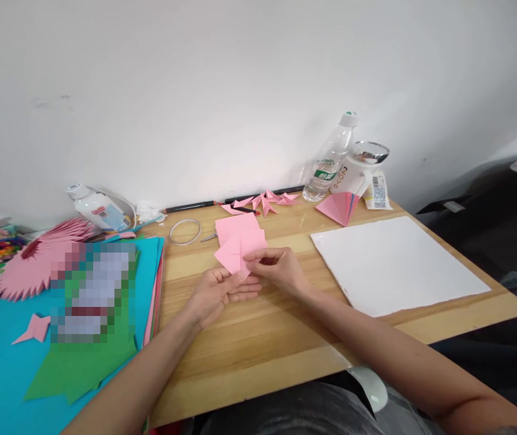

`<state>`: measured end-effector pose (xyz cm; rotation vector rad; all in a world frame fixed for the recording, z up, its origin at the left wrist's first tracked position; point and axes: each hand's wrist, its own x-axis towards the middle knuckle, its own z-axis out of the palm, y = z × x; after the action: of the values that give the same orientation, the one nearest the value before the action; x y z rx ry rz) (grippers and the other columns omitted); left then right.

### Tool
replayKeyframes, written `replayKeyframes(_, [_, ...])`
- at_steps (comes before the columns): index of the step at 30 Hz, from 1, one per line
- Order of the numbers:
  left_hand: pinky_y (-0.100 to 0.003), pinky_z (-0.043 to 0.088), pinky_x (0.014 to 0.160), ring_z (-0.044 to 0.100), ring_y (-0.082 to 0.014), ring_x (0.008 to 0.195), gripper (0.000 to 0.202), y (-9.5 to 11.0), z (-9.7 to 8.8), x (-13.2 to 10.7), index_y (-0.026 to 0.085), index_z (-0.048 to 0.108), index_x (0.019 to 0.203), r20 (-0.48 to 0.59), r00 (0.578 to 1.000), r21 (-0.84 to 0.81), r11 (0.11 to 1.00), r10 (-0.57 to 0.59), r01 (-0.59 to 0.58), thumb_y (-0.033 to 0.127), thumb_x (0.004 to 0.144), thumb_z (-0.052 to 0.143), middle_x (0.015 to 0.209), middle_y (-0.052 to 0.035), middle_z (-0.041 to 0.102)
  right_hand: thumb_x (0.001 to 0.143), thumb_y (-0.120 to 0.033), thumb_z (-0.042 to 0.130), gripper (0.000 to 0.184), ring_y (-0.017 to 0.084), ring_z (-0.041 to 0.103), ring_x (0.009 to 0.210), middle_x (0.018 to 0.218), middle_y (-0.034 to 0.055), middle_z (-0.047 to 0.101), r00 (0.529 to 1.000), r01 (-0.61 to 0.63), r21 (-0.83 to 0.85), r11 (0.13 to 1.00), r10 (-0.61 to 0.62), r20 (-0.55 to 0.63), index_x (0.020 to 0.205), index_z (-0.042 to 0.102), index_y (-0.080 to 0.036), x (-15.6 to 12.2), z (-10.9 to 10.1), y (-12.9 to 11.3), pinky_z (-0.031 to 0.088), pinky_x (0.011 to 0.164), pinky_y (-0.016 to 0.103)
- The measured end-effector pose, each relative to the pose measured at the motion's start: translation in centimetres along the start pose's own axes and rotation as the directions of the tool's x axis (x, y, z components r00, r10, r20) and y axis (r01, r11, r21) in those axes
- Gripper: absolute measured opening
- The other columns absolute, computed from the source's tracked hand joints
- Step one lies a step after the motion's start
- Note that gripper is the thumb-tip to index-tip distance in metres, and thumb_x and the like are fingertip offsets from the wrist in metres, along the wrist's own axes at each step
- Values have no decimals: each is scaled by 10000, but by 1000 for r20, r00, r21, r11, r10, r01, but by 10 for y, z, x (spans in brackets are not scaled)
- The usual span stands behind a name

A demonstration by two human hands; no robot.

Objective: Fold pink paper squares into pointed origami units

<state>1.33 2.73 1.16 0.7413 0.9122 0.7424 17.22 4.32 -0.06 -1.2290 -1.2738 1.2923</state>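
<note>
Paper: left hand pinches lower tip between thumb and fingers; right hand pinches right edge.

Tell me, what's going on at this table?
A person is working with paper. Their left hand holds a folded pink paper over the wooden table, and their right hand pinches at its right edge. Just behind it lie flat pink squares. Pointed pink pieces sit near the wall, and a white board lies to the right.
</note>
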Motion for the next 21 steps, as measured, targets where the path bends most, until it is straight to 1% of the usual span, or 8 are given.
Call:
replayKeyframes(3, [-395, 532, 790, 682, -280, 814, 393, 1, 1, 0, 45, 676, 802, 7, 1000, -19, 1000, -5, 5, 409, 663, 724, 802, -184, 717, 596, -247, 669, 201, 116, 552, 551, 663, 44, 692, 1000, -3, 5, 1000, 3, -1, 741, 725, -121, 0, -1, -2, 434, 518, 234])
replayKeyframes(5, [-409, 528, 797, 684, -282, 803, 408, 1, 0, 1, 40, 677, 790, 1, 1000, -8, 1000, -1, 1, 431, 679, 704, 793, -185, 716, 591, -248, 675, 196, 123, 567, 573, 683, 48, 698, 1000, -2, 13, 1000, 2, -1, 734, 724, -123, 0, 0, -2, 447, 534, 238])
replayKeyframes(9, [-398, 528, 806, 684, -259, 813, 331, -3, -3, 2, 65, 681, 868, -15, 999, 39, 999, 36, -35, 304, 651, 755, 838, -146, 722, 584, -261, 688, 206, 118, 560, 546, 656, 45, 689, 1000, -24, 17, 1000, 24, 5, 731, 722, -121, 0, 1, 0, 443, 520, 239])
replayKeyframes(11, [-386, 534, 797, 684, -250, 812, 322, -5, -4, 3, 73, 684, 885, -16, 999, 51, 998, 41, -41, 268, 642, 762, 843, -136, 724, 584, -264, 692, 212, 115, 553, 533, 648, 42, 684, 999, -31, 14, 999, 31, 11, 739, 722, -122, 0, 1, 1, 436, 512, 240])
replayKeyframes(16, [-363, 547, 768, 686, -238, 792, 314, -6, -3, 4, 65, 684, 871, -30, 999, 47, 998, 42, -40, 276, 650, 753, 812, -137, 725, 582, -269, 703, 199, 121, 563, 564, 675, 40, 688, 1000, -13, 40, 999, 13, 18, 726, 719, -133, -1, 1, 2, 450, 548, 252])
replayKeyframes(21, [-341, 561, 724, 689, -231, 757, 339, -6, -1, 2, 67, 687, 857, -57, 997, 35, 998, 49, -47, 292, 619, 772, 789, -125, 727, 570, -254, 709, 185, 116, 565, 573, 657, 24, 677, 999, -24, 127, 992, 18, 50, 715, 710, -140, -2, 3, 0, 460, 569, 253])
